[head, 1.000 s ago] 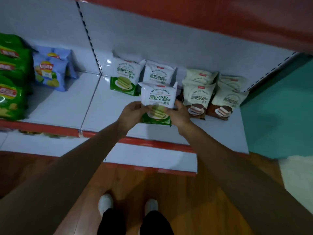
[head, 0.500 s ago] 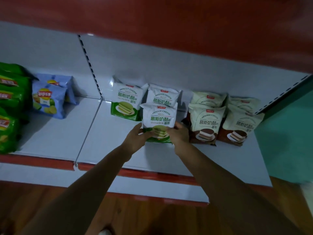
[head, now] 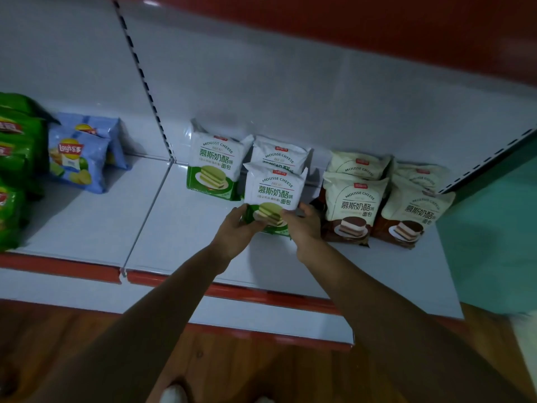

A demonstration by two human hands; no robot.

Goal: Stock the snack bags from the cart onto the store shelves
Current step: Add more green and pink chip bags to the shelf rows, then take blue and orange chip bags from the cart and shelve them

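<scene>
- Head view: the green-and-white snack bag (head: 274, 193) stands upright on the shelf (head: 180, 228). Its long axis runs up and slightly back, toward the rear green bag (head: 279, 154) directly behind it.
- The grip is at the bag's bottom edge, so the bag rises up and away from both hands. The left hand (head: 236, 228) curls round the lower-left corner and the right hand (head: 305, 225) round the lower-right. Both are clamped on the bag, and neither is clearly nearer.
- The bag sits between 1 matching green bag (head: 216, 161) on its left and the brown bags (head: 353, 202) just beside the right hand.
- It is puffed, with a crimped top seal, green lettering on white and a layered-cake picture on a green base.
- The fingers cover the base, so I cannot tell whether it rests fully on the shelf. Letting go looks like the next move.
</scene>
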